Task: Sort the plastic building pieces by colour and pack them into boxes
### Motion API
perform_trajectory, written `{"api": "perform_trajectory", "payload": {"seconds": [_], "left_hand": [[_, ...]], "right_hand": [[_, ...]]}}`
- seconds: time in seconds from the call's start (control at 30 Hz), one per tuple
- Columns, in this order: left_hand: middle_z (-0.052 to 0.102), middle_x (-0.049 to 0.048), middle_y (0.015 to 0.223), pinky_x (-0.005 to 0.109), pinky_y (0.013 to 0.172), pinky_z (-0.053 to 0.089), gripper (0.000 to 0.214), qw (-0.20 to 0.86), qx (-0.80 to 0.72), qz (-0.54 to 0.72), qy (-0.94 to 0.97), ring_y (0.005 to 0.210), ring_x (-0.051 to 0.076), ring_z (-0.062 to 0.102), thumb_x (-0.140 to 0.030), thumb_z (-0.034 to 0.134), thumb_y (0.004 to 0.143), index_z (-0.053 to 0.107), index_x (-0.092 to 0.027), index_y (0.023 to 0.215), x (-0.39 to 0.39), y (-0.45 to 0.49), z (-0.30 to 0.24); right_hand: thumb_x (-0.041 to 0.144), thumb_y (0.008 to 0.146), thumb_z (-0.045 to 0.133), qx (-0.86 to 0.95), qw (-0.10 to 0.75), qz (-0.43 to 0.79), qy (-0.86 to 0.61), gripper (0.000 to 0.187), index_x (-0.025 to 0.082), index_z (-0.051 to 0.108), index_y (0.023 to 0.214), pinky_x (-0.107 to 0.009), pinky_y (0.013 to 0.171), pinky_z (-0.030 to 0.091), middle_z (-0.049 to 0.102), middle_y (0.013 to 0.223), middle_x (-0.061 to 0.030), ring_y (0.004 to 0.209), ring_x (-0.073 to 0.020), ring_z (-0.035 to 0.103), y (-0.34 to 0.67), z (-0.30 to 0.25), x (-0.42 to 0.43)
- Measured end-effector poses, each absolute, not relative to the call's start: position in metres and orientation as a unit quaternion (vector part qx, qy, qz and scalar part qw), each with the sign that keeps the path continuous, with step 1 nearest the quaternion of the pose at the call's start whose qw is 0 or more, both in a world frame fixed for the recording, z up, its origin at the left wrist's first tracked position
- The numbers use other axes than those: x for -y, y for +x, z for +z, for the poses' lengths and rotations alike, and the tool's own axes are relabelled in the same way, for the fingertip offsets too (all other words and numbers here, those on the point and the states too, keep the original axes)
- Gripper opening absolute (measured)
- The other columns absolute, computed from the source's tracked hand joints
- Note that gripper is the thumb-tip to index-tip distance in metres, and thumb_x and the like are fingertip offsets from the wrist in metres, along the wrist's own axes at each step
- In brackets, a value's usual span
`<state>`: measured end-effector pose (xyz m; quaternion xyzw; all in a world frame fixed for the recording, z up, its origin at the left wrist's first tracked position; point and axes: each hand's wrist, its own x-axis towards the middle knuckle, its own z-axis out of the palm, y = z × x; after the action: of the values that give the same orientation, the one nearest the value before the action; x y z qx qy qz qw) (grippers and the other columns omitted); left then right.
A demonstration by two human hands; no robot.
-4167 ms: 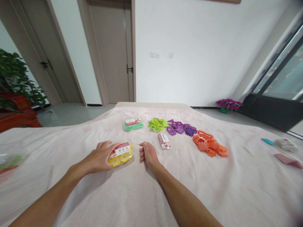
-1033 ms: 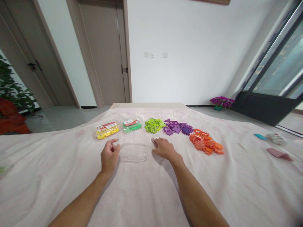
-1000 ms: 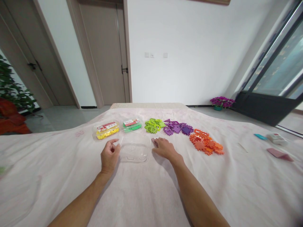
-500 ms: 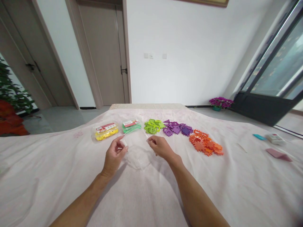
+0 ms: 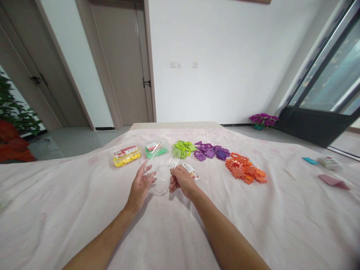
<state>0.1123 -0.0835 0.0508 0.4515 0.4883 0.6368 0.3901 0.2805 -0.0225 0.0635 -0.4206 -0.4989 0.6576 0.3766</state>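
Observation:
Both my hands hold an empty clear plastic box (image 5: 161, 168) tilted up off the cloth. My left hand (image 5: 141, 186) grips its left side and my right hand (image 5: 181, 181) pinches its lower right edge, fingers curled. A clear lid with a red label (image 5: 192, 171) lies just right of my right hand. Behind the hands lie a closed box of yellow pieces (image 5: 125, 156), a closed box of green pieces (image 5: 155, 149), and loose piles of lime pieces (image 5: 184, 147), purple pieces (image 5: 212, 152) and orange pieces (image 5: 244, 172).
The pink cloth (image 5: 174, 228) covers a wide table. A teal item (image 5: 310, 160), a small white pack (image 5: 329, 162) and a pink card (image 5: 333, 181) lie at the far right. Doors, a potted plant (image 5: 14, 112) and a flower pot (image 5: 263, 120) stand beyond.
The yellow box went from my left hand to the back row. Both hands then took the clear empty box off the cloth and tilted it upright; its labelled lid now lies uncovered beside my right hand.

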Motion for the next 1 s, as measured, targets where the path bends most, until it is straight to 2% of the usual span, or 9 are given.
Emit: {"api": "perform_trajectory", "payload": {"seconds": [0.23, 0.7, 0.83, 1.0], "left_hand": [[0.053, 0.0138, 0.141, 0.036, 0.087, 0.055, 0.062, 0.372, -0.470, 0.669, 0.440, 0.109, 0.022, 0.065, -0.053, 0.060, 0.086, 0.046, -0.027, 0.141, 0.080, 0.105, 0.048], [0.057, 0.0108, 0.139, 0.033, 0.085, 0.055, 0.059, 0.382, -0.476, 0.673, 0.417, 0.108, 0.020, 0.065, -0.054, 0.056, 0.089, 0.047, -0.027, 0.140, 0.082, 0.102, 0.054], [0.057, 0.0115, 0.139, 0.033, 0.085, 0.054, 0.058, 0.393, -0.478, 0.667, 0.415, 0.109, 0.021, 0.065, -0.053, 0.056, 0.089, 0.047, -0.026, 0.139, 0.080, 0.101, 0.049], [0.049, 0.0108, 0.148, 0.038, 0.093, 0.051, 0.055, 0.400, -0.459, 0.679, 0.410, 0.124, 0.025, 0.057, -0.054, 0.051, 0.090, 0.052, -0.024, 0.136, 0.074, 0.095, 0.039]], "right_hand": [[0.033, 0.077, 0.056, 0.503, 0.342, 0.694, -0.386, 0.017, 0.018, 0.049, 0.075, -0.022, 0.038, 0.048, 0.068, 0.061, -0.0017, 0.039, -0.0116, 0.057, 0.279, 0.068, 0.027], [0.038, 0.075, 0.061, 0.542, 0.319, 0.685, -0.368, 0.022, 0.016, 0.057, 0.076, -0.022, 0.039, 0.046, 0.070, 0.064, -0.0037, 0.040, -0.0114, 0.057, 0.276, 0.069, 0.030], [0.034, 0.073, 0.057, 0.550, 0.321, 0.668, -0.385, 0.016, 0.018, 0.054, 0.071, -0.021, 0.038, 0.043, 0.064, 0.054, 0.0007, 0.038, -0.0111, 0.054, 0.277, 0.067, 0.028], [0.024, 0.068, 0.052, 0.610, 0.341, 0.573, -0.428, 0.015, 0.021, 0.044, 0.056, -0.020, 0.035, 0.030, 0.043, 0.041, 0.0070, 0.034, -0.0077, 0.037, 0.286, 0.069, 0.023]]}}
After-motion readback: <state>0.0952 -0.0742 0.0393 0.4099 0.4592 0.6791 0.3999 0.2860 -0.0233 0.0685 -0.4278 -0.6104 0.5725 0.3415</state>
